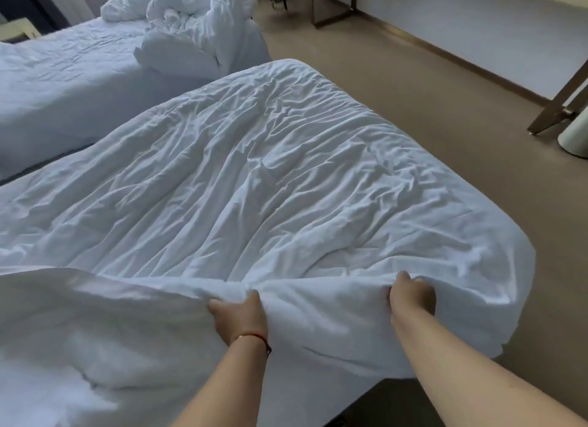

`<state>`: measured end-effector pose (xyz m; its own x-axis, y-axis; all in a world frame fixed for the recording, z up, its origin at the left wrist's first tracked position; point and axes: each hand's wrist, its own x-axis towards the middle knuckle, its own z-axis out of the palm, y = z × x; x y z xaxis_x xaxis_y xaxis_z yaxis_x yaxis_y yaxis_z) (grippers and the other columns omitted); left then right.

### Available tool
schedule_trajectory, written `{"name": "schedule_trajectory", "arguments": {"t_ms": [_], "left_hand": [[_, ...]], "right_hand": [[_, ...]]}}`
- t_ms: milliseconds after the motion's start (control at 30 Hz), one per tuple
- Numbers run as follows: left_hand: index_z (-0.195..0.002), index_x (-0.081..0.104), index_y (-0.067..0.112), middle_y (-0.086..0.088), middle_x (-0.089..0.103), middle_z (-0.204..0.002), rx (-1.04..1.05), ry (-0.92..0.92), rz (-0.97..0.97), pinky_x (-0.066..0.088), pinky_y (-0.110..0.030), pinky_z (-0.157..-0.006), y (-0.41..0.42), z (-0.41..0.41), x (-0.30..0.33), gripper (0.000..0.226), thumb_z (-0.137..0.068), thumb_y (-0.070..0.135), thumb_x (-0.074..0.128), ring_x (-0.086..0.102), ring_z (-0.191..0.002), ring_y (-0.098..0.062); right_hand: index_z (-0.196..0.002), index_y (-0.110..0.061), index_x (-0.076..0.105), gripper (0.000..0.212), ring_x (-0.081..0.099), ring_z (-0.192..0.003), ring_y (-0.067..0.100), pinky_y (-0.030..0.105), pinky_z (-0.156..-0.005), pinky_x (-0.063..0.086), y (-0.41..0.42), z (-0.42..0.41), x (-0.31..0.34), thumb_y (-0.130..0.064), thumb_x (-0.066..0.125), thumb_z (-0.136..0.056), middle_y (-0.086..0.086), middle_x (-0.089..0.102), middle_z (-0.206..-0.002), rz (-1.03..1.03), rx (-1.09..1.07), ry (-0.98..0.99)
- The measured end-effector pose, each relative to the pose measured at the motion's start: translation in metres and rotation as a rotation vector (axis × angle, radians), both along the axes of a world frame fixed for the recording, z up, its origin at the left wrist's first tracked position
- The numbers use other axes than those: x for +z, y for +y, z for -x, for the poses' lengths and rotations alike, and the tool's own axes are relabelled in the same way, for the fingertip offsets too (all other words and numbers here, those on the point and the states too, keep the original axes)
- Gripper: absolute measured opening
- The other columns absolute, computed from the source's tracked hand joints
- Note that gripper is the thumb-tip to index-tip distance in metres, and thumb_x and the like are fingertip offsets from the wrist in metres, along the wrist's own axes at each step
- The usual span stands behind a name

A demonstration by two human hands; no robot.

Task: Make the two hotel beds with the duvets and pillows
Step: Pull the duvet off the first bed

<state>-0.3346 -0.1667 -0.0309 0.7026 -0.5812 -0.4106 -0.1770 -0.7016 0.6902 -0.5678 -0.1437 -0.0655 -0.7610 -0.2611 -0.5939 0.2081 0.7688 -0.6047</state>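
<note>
Both hands [241, 315] grip duvet [270, 178] edge, lengthwise along bed.

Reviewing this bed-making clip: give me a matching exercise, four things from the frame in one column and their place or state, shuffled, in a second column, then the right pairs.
Column one:
1. near duvet
2. far duvet
3. left hand
4. pillow

Column two:
A. wears a red string at the wrist, grip on the near duvet's edge
B. spread wrinkled across the near bed
C. bunched in a heap on the far bed
D. lies on the far bed just in front of the heap

Pairs: 1-B, 2-C, 3-A, 4-D
</note>
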Motion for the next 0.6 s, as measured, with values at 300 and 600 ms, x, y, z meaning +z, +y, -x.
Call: {"name": "schedule_trajectory", "arguments": {"t_ms": [300, 600], "left_hand": [[-0.105, 0.044, 0.010, -0.010, 0.051, -0.104, -0.003, 0.271, 0.551, 0.052, -0.020, -0.072, -0.180, 0.019, 0.094, 0.035, -0.080, 0.017, 0.068, 0.058, -0.087, -0.026], [-0.086, 0.052, 0.009, -0.001, 0.050, -0.063, -0.398, 0.522, 0.021, 0.050, -0.029, -0.056, -0.170, 0.081, 0.004, 0.025, -0.096, 0.032, 0.057, 0.051, -0.056, -0.016]], "right_hand": [[-0.112, 0.004, 0.062, 0.038, 0.064, -0.078, 0.027, 0.040, -0.076, 0.054, -0.188, 0.056, 0.102, -0.020, 0.042, -0.091, 0.012, 0.066, -0.085, 0.544, 0.108, 0.050], [-0.093, -0.012, 0.061, 0.028, 0.061, -0.092, 0.026, 0.032, -0.078, 0.045, -0.139, 0.069, 0.011, -0.039, 0.066, -0.085, 0.004, 0.063, -0.092, 0.128, 0.832, 0.218]]}}
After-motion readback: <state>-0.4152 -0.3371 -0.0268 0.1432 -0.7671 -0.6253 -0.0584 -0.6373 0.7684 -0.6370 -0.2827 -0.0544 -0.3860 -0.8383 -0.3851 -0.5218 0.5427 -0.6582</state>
